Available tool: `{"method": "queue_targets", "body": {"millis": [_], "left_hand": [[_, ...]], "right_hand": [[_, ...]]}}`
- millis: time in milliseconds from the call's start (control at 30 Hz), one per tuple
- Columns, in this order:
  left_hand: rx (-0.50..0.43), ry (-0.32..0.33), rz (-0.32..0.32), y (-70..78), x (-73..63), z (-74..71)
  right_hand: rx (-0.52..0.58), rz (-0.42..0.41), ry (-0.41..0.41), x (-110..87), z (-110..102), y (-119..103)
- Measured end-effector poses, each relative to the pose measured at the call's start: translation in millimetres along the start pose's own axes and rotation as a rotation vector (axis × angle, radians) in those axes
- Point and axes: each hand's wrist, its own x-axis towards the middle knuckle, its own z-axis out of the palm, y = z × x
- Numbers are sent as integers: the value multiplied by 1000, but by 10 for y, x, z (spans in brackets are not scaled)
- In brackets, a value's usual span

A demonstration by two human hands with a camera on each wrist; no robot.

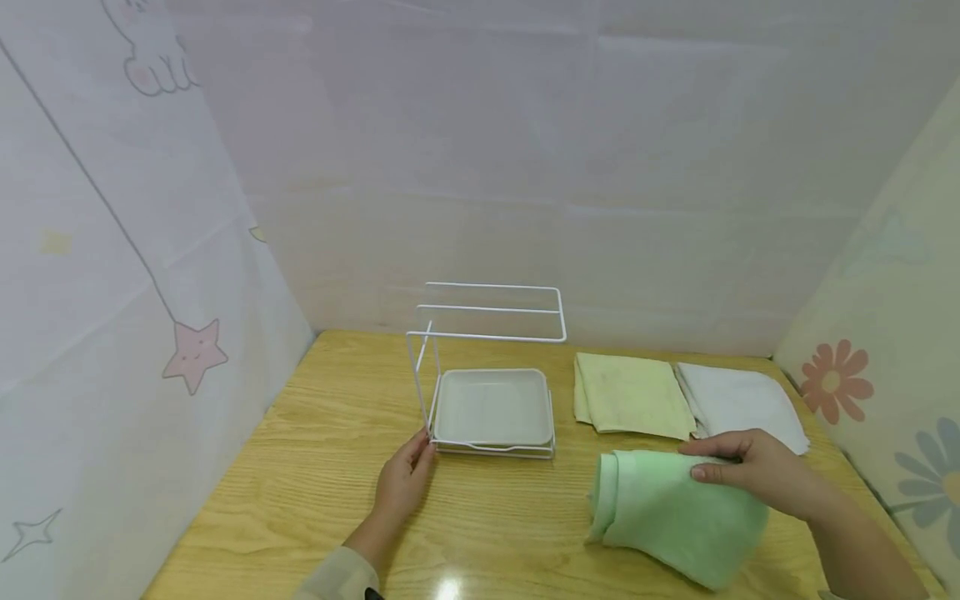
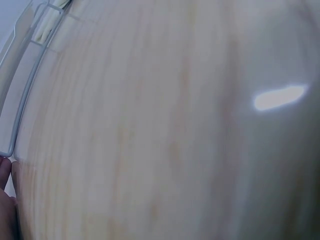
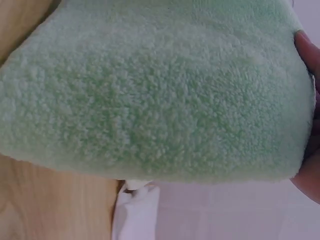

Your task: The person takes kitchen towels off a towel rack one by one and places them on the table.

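Note:
A white wire rack (image 1: 487, 337) stands on the wooden table, its top bars raised over a shallow white tray (image 1: 495, 408) set in its base. My left hand (image 1: 403, 479) holds the rack's front left corner between thumb and fingers. Off to the right, my right hand (image 1: 772, 475) pinches a folded light green towel (image 1: 667, 517) by its upper edge, thumb on the near side. The towel hangs tilted over the table, its lower right corner drooping. Its fluffy surface fills most of the right wrist view, with fingertips (image 3: 307, 52) at the edge.
A folded yellow towel (image 1: 637, 396) lies right of the rack, and a folded white towel (image 1: 742, 404) lies beside it. Fabric walls with printed stars and flowers enclose the table (image 1: 315, 467) at the back and both sides.

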Motion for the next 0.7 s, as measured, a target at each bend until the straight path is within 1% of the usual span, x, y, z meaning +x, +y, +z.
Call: {"method": "queue_targets", "body": {"millis": [100,200,233,333,467,600,700], "left_hand": [[-2,16,8,-5,0,15],[-1,28,14,-9,2,28],[4,27,16,-10,4,26],[-3,14,-9,-3,9,18],[-15,-8,-35,1,12,9],[-6,-16,-29,-11,12,9],[-3,-16,-29,-21,12,15]], "right_hand": [[-3,-3,-24,15,42,75],[-67,9,-6,88,73,137],[-79,20,-4,127,79,155],[-99,49,2,257,93,240],[-90,75,-4,451,110,420],[-104,84,6,624,146,622],[-114,71,19,715,184,772]]}}
